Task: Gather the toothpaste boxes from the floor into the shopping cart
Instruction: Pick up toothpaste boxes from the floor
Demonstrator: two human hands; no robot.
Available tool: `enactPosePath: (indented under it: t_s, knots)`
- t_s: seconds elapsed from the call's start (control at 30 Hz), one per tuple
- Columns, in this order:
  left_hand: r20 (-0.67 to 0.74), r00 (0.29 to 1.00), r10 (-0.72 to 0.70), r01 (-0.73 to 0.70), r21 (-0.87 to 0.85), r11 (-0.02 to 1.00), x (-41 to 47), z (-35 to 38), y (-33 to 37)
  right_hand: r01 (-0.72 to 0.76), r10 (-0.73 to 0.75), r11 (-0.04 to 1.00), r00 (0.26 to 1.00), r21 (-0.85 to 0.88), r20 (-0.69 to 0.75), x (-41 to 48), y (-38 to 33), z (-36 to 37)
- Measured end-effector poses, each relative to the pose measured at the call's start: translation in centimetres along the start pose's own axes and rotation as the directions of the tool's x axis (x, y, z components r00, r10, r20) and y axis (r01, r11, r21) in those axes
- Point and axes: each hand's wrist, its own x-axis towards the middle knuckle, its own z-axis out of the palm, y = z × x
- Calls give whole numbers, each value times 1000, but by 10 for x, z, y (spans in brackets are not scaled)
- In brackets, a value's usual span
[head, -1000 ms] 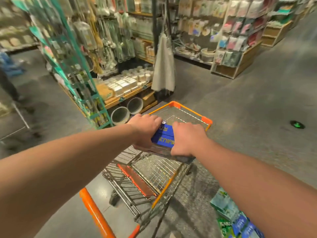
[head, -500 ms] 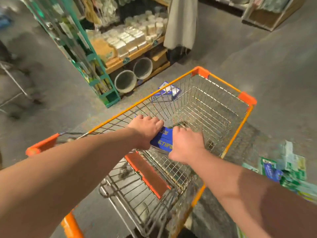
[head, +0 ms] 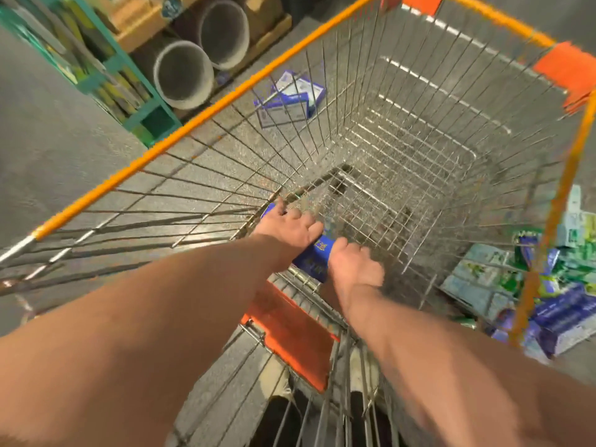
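I look straight down into a wire shopping cart (head: 206, 111) with an orange rim. Both my arms reach deep inside it. My left hand (head: 292, 225) and my right hand (head: 353, 267) hold a stack of blue toothpaste boxes (head: 314, 254) from either end, low near the cart's near inner wall. More toothpaste boxes, blue and white (head: 290, 98), lie on the floor beyond the cart's left side, seen through the wires. A heap of green and blue boxes (head: 529, 285) lies on the floor to the cart's right.
The orange child-seat flap (head: 290, 327) hangs at the cart's near end. A teal display rack (head: 129, 82) and two grey round tubs (head: 183, 72) under a wooden shelf stand at the upper left. Grey concrete floor (head: 48, 150) surrounds the cart.
My head has tipped down and closer over the cart. Both hands have lowered the blue boxes from above the cart's rim down deep into the basket.
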Motion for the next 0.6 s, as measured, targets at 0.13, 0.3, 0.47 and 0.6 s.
enactPosePath:
  t_s: [0.13,0.3,0.47,0.6]
  knots:
    - [35,998,60,-61,31,998,15,29,11,-71,72,997,996,41,-47,15,-8,60]
    - [23,993,117,-118,42,992,20,56,16,58,-78,988,987,142,139,18,-16,113]
    - [-5,996,93,-93,-26,995,17,67,12,80,-84,996,990,42,110,23,-13,72]
    - [39,993,114,-109,-104,989,12,71,8,369,-318,916,907,-156,278,22,-12,55]
